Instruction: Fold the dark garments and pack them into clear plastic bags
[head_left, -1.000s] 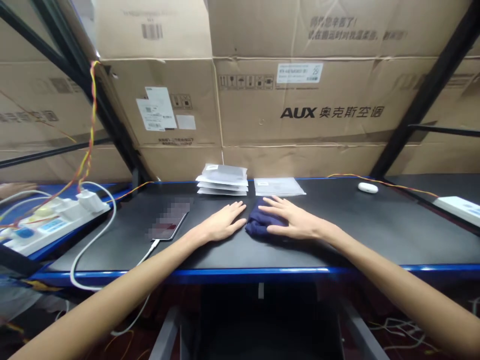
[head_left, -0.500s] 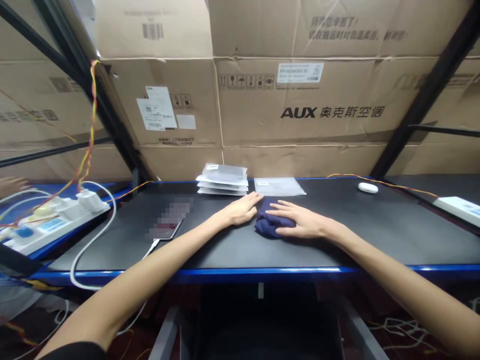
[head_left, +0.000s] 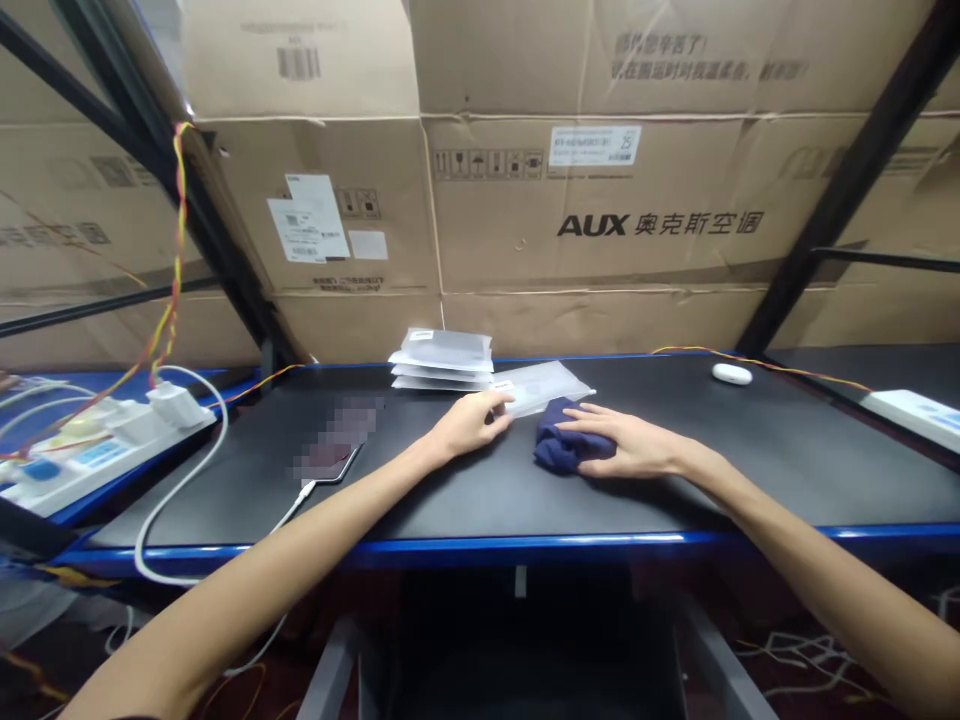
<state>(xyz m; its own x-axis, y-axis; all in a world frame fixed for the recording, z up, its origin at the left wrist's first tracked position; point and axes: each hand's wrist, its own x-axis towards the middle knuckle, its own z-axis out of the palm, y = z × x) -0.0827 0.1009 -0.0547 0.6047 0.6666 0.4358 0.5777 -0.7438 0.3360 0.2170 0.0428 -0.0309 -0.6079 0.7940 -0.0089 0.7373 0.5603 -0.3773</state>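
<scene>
My left hand (head_left: 471, 422) pinches the near-left corner of a frosted plastic bag (head_left: 553, 386) that lies tilted on the black tabletop. A small label shows by its held end. My right hand (head_left: 641, 443) is curled over a crumpled dark blue cloth (head_left: 559, 442), gripping it from the right against the tabletop. The cloth sits just in front of the bag and covers a bit of its near edge. Left of the bag stands a stack of several similar bags (head_left: 444, 358).
A phone (head_left: 334, 455) with a white charging cable lies on the left of the table (head_left: 450, 500). Power strips stand at the left (head_left: 112, 440) and right (head_left: 915, 412). A white earbud case (head_left: 732, 374) rests at the back right. Cardboard boxes (head_left: 495, 250) form the back wall.
My left hand has drawn back a little with the bag's corner, and the bag has turned and slid towards me. My right hand has moved right with the cloth.
</scene>
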